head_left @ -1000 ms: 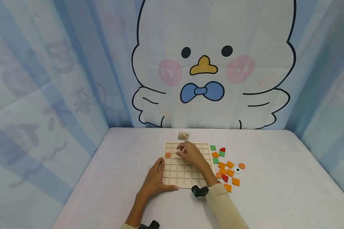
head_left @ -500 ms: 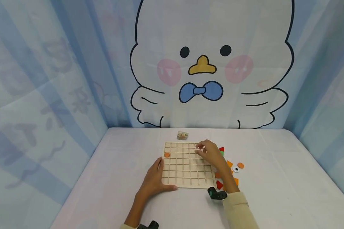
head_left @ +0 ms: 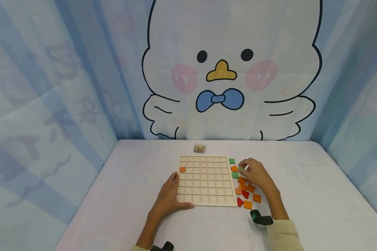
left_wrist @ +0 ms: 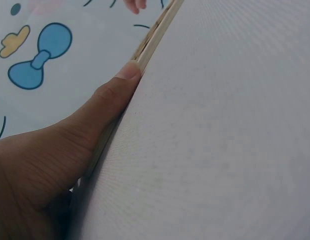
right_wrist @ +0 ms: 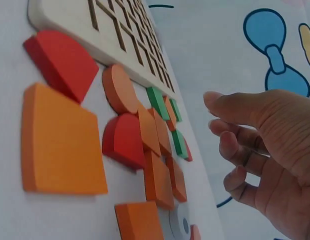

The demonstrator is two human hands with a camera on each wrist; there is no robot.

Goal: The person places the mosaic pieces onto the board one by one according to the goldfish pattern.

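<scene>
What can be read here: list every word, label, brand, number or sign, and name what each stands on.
No word, brand or number is legible.
Left curtain: faint letter-like marks, too blurred to read.
Small printed item beyond the board: any text is too small to read.
On the board and loose tiles: no lettering shows.

I get soft, even light over the table (head_left: 138, 181), a faint shadow beside the right sleeve (head_left: 284, 233); my left wrist feed looks dimmer, the left hand (left_wrist: 70, 145) darkened.
</scene>
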